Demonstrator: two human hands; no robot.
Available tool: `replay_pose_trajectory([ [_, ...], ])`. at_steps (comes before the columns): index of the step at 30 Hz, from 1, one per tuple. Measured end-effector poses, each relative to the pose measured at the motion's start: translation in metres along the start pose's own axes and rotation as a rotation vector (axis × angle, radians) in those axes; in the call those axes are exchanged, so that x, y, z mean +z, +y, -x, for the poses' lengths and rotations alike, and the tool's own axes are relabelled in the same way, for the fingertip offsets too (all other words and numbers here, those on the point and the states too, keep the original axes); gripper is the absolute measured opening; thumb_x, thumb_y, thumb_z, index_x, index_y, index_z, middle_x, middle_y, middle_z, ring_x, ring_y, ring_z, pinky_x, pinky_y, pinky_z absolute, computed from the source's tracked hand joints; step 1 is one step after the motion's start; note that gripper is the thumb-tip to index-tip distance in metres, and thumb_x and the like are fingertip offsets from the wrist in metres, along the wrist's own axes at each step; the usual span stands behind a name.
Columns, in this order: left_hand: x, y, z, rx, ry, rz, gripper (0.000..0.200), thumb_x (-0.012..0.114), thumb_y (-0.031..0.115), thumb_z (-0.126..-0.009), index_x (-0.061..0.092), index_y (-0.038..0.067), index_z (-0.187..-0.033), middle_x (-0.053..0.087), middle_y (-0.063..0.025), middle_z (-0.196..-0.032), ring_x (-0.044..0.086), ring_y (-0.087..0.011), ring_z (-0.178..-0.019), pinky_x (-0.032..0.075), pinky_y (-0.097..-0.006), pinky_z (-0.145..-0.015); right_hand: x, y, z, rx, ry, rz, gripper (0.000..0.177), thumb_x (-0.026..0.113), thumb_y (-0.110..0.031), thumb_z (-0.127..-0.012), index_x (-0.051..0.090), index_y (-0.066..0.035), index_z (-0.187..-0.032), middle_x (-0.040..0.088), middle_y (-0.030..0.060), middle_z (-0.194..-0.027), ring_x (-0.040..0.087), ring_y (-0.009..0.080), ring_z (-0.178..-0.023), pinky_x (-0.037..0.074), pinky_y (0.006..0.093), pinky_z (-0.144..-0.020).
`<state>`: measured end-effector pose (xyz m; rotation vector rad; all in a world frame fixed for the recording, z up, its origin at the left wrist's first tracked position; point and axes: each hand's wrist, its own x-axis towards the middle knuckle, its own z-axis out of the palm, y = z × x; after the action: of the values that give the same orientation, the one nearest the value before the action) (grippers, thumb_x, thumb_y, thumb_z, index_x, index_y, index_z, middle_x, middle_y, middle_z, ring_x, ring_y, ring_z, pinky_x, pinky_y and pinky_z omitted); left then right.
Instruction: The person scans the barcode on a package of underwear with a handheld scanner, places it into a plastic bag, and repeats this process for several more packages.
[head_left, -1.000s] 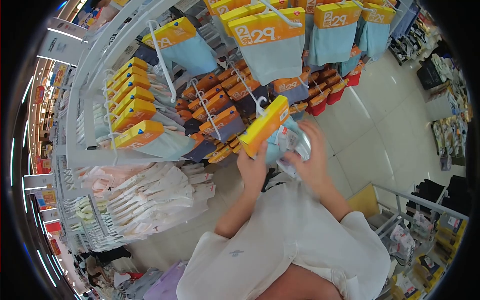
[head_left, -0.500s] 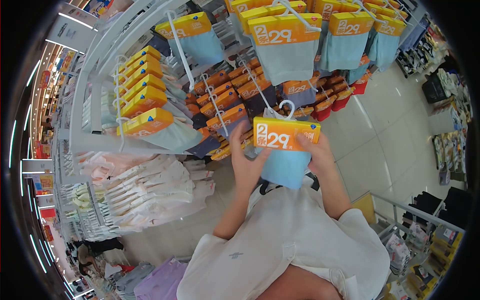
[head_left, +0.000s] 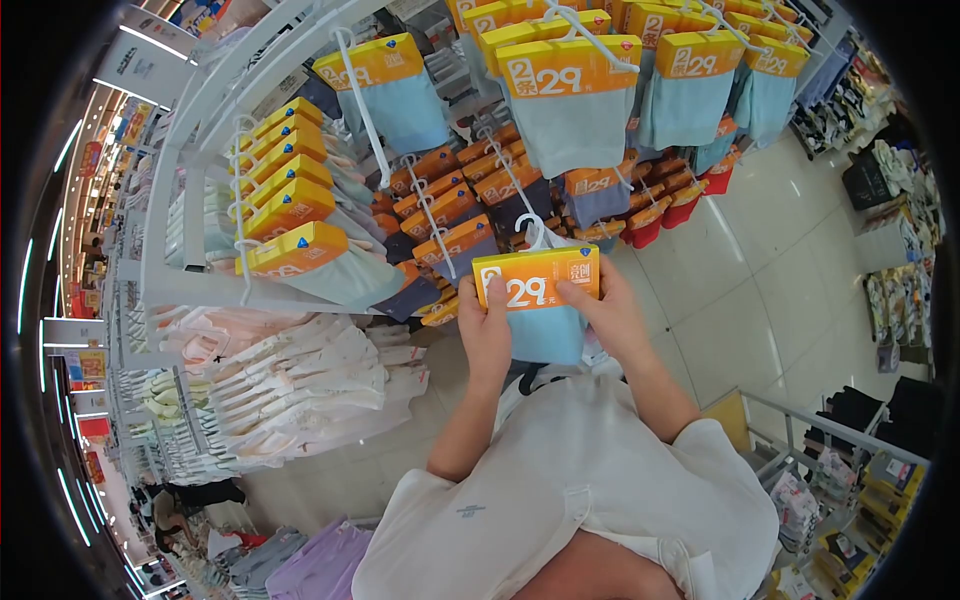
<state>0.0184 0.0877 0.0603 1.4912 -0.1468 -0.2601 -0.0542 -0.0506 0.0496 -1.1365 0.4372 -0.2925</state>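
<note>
A hanging pack of light-blue underwear [head_left: 546, 336], topped by a yellow-orange header card printed 29, is held upright in front of my chest. My left hand [head_left: 484, 328] grips the card's left edge, thumb across its front. On the right edge, my right hand [head_left: 612, 312] is closed the same way, thumb pressed on the card. A white plastic hook [head_left: 530, 232] sticks up from the top of the card. Just beyond my hands hang several similar packs with orange cards [head_left: 465, 238] and dark fabric.
A white metal display rack [head_left: 160, 225] curves along the left and back, with pale-blue packs [head_left: 572, 125] on prongs. White garments [head_left: 300, 385] hang lower left. Tiled floor [head_left: 735, 285] lies to the right. Another rack [head_left: 790, 425] stands close at lower right.
The pack has moved slightly left and down. My left hand, open beside it before, has closed on its left edge. My right hand keeps its hold on the right edge.
</note>
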Motion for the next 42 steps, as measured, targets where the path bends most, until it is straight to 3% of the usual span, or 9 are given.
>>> replay_pose_trajectory([
  [4,-0.001,-0.003,0.001,0.027,0.066,0.001,0.022,0.047,0.020,-0.098,0.048,0.000,-0.108,0.057,-0.0063,-0.097,0.054,-0.0088,-0.087,0.046,-0.0254,-0.079,0.009,0.006,-0.007,-0.168,0.070,0.020,0.047,0.066,-0.010,-0.084,0.044,0.004,-0.123,0.055,0.0130,-0.116,0.057,0.0157,-0.101,0.046,0.0258,-0.086],
  [7,-0.005,-0.008,-0.005,0.067,0.140,0.099,0.020,0.045,0.020,-0.099,0.047,0.001,-0.106,0.056,-0.0056,-0.096,0.053,-0.0086,-0.087,0.045,-0.0254,-0.079,0.014,0.001,-0.014,-0.095,0.025,-0.013,0.051,0.064,-0.008,-0.086,0.039,0.005,-0.128,0.053,0.0128,-0.121,0.054,0.0155,-0.107,0.044,0.0269,-0.091],
  [13,-0.020,-0.010,-0.012,0.143,0.189,0.039,0.017,0.043,0.019,-0.100,0.046,0.003,-0.100,0.055,-0.0042,-0.094,0.053,-0.0073,-0.084,0.046,-0.0250,-0.077,0.030,0.001,-0.028,-0.033,-0.055,-0.084,0.045,0.063,-0.006,-0.086,0.045,0.004,-0.126,0.057,0.0116,-0.116,0.055,0.0134,-0.103,0.045,0.0250,-0.088],
  [19,-0.028,-0.004,-0.017,0.125,0.202,0.186,0.018,0.043,0.020,-0.100,0.047,0.003,-0.101,0.056,-0.0041,-0.095,0.053,-0.0069,-0.084,0.045,-0.0241,-0.077,0.039,-0.002,-0.038,-0.073,-0.127,-0.025,0.043,0.063,-0.008,-0.086,0.047,0.005,-0.125,0.059,0.0103,-0.112,0.056,0.0128,-0.100,0.045,0.0252,-0.087],
  [22,-0.032,-0.006,-0.018,0.092,0.193,0.182,0.021,0.045,0.019,-0.099,0.047,0.001,-0.108,0.057,-0.0052,-0.099,0.053,-0.0079,-0.088,0.045,-0.0255,-0.081,0.040,0.000,-0.043,-0.123,-0.099,0.009,0.042,0.062,-0.008,-0.087,0.048,0.005,-0.125,0.059,0.0101,-0.113,0.056,0.0128,-0.100,0.045,0.0251,-0.087],
  [25,-0.030,-0.002,-0.017,0.122,0.149,0.141,0.028,0.047,0.016,-0.097,0.044,-0.002,-0.119,0.054,-0.0098,-0.113,0.052,-0.0136,-0.103,0.041,-0.0292,-0.092,0.045,-0.006,-0.045,-0.162,-0.032,-0.022,0.042,0.061,-0.008,-0.088,0.047,0.005,-0.125,0.058,0.0107,-0.114,0.056,0.0134,-0.101,0.044,0.0250,-0.088],
  [29,-0.038,-0.013,-0.020,0.379,0.192,-0.035,0.046,0.054,0.010,-0.092,0.035,-0.001,-0.133,0.042,-0.0163,-0.134,0.043,-0.0259,-0.123,0.033,-0.0373,-0.104,0.062,-0.021,-0.069,-0.310,0.045,0.004,0.041,0.059,-0.010,-0.090,0.046,0.006,-0.125,0.057,0.0134,-0.117,0.054,0.0164,-0.105,0.042,0.0261,-0.090],
  [32,-0.042,-0.011,-0.010,0.291,0.255,-0.113,0.036,0.050,0.005,-0.093,0.040,-0.002,-0.127,0.045,-0.0154,-0.130,0.044,-0.0234,-0.123,0.033,-0.0360,-0.104,0.086,-0.028,-0.101,-0.450,0.114,-0.034,0.042,0.059,-0.011,-0.090,0.046,0.007,-0.125,0.057,0.0140,-0.118,0.054,0.0176,-0.106,0.041,0.0270,-0.091],
  [42,-0.062,-0.033,0.013,0.297,0.279,-0.121,0.035,0.054,0.002,-0.089,0.044,-0.001,-0.123,0.051,-0.0139,-0.122,0.051,-0.0216,-0.113,0.040,-0.0328,-0.096,0.153,-0.079,-0.211,-0.749,0.094,0.001,0.040,0.056,-0.011,-0.092,0.045,0.007,-0.126,0.056,0.0141,-0.119,0.053,0.0175,-0.107,0.040,0.0285,-0.093],
])
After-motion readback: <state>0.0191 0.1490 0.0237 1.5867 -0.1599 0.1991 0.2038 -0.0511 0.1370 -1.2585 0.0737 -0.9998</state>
